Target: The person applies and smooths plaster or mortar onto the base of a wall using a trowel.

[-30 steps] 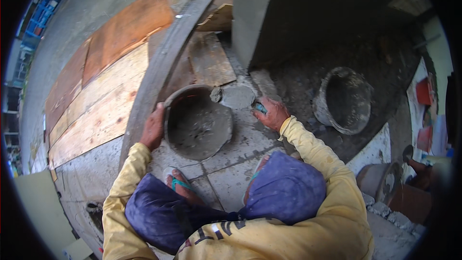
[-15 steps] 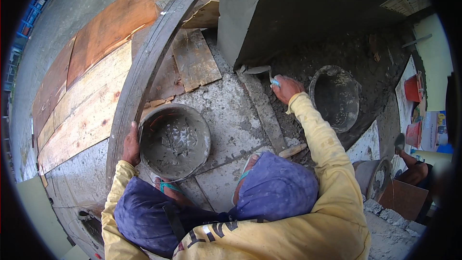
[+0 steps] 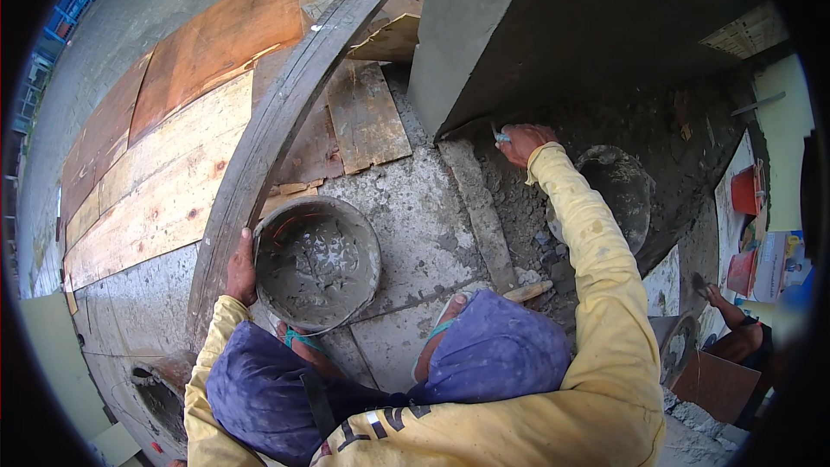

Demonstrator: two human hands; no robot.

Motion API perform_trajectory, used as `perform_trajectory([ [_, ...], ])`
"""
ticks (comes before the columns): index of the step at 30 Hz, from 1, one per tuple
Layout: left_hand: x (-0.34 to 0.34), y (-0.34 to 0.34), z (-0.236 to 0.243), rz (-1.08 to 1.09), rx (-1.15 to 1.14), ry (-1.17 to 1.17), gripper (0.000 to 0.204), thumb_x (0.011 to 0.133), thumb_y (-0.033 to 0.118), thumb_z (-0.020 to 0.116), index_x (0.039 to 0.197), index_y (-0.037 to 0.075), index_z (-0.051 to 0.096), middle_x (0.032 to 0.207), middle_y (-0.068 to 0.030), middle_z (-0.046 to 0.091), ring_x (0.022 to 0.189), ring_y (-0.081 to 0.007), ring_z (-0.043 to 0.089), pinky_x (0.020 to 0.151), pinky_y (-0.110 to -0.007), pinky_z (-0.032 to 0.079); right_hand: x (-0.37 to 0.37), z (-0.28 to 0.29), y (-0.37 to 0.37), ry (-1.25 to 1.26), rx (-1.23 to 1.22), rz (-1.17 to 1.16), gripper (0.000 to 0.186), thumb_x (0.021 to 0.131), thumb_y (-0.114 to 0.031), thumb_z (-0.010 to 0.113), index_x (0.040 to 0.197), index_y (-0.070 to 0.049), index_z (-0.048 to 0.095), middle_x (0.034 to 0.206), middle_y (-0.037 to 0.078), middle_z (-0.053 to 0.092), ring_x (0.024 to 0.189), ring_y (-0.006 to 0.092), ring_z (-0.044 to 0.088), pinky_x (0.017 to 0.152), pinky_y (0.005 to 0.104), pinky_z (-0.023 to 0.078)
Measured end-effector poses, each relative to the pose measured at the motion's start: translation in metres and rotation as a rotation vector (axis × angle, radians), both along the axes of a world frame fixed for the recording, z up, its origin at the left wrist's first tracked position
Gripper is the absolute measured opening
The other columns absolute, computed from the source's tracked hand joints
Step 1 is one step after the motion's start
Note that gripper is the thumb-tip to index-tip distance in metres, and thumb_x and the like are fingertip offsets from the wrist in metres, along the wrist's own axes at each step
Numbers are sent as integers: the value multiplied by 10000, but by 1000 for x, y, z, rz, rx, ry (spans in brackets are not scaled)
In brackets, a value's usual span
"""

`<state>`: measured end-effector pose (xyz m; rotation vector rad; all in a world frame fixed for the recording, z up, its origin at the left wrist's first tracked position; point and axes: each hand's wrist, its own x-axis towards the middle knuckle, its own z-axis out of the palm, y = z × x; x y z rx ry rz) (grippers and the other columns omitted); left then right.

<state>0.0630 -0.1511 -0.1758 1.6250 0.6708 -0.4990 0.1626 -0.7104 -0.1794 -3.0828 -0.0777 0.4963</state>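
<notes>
My left hand (image 3: 243,264) grips the left rim of a round bucket (image 3: 316,285) with wet grey mortar in it, by my feet. My right hand (image 3: 526,145) is closed on a trowel with a pale blue handle (image 3: 503,137), at the bottom edge of a grey plastered column (image 3: 471,26); the blade is mostly hidden in shadow. A second, mortar-crusted bucket (image 3: 627,199) sits just right of my right wrist, partly behind my sleeve. Below that arm lies a wooden handle (image 3: 527,292) among grey rubble and mortar.
A long weathered beam (image 3: 278,134) curves past my left side, with plywood sheets (image 3: 190,95) beyond it and board scraps (image 3: 367,121) beside the column. At the far right are red containers (image 3: 745,190), a brown tile (image 3: 713,385) and part of another person's limb (image 3: 731,316).
My right hand and trowel have moved up from beside the mortar bucket to the column's bottom edge, the blade going into shadow there. My left hand stays on the rim, bucket slightly lower left.
</notes>
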Motion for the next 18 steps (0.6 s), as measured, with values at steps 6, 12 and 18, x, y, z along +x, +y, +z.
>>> perform_trajectory([
  [6,0,-5,-3,27,32,-33,703,918,605,456,1165,-39,593,1052,-110,638,910,-166,596,816,-298,488,10,0,-22,59,-75,-52,333,852,-384,556,1032,-117,641,1046,140,664,997,337,615,868,458,478],
  [12,1,-5,-2,47,59,-43,703,911,611,466,1128,-43,607,1008,-109,648,882,-161,599,799,-298,492,5,9,-58,15,-77,-52,366,839,-400,572,1095,-147,640,1057,127,666,1011,332,614,874,446,483],
  [18,1,-3,-3,29,26,-34,692,924,591,454,1196,-33,576,1104,-107,628,959,-166,592,854,-290,478,-21,24,-73,-13,-56,-117,363,825,-413,616,1059,-135,628,1012,154,663,950,364,619,831,455,494],
])
